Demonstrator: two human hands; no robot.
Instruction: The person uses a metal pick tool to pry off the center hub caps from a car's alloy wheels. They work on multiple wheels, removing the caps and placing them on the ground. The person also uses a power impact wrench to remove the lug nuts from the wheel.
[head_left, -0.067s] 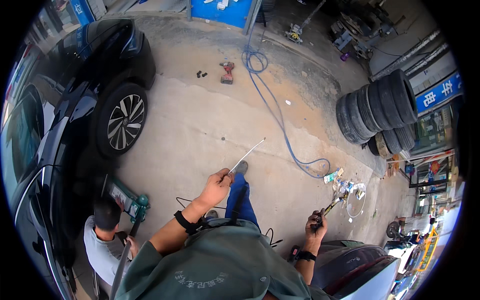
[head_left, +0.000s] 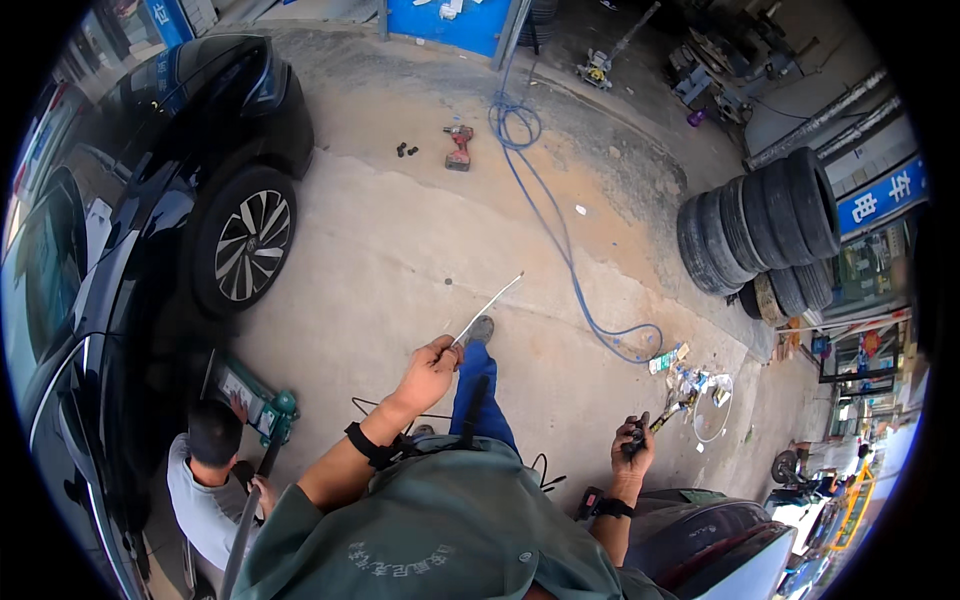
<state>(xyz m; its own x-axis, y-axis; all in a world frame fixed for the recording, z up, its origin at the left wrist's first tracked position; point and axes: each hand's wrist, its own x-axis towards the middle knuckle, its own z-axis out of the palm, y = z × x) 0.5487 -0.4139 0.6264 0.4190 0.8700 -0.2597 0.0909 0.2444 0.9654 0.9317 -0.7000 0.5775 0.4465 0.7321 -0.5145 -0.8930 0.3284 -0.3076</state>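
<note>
My left hand (head_left: 432, 368) is closed on a thin white rod (head_left: 490, 304), slightly curved and dark at its far tip. The rod points up and right, over my grey shoe (head_left: 482, 328) and the concrete. Out to the right, my right hand (head_left: 633, 448) is closed around a dark object that sticks out between its fingers. Beyond those fingers shows a black-and-yellow shaft (head_left: 667, 412), pointing toward litter on the ground. Whether the shaft and the dark object are one tool I cannot tell.
A black car (head_left: 150, 190) stands left, with a crouching person (head_left: 210, 480) by a green floor jack (head_left: 270, 410). A red impact wrench (head_left: 459, 148), blue hose (head_left: 560, 230), stacked tyres (head_left: 755, 225) and scattered packets (head_left: 690, 385) lie around. A dark car (head_left: 700, 540) stands behind right.
The white rod's tip has shifted slightly left. My right hand has turned a little, and the view has moved slightly. Both hands keep their grip.
</note>
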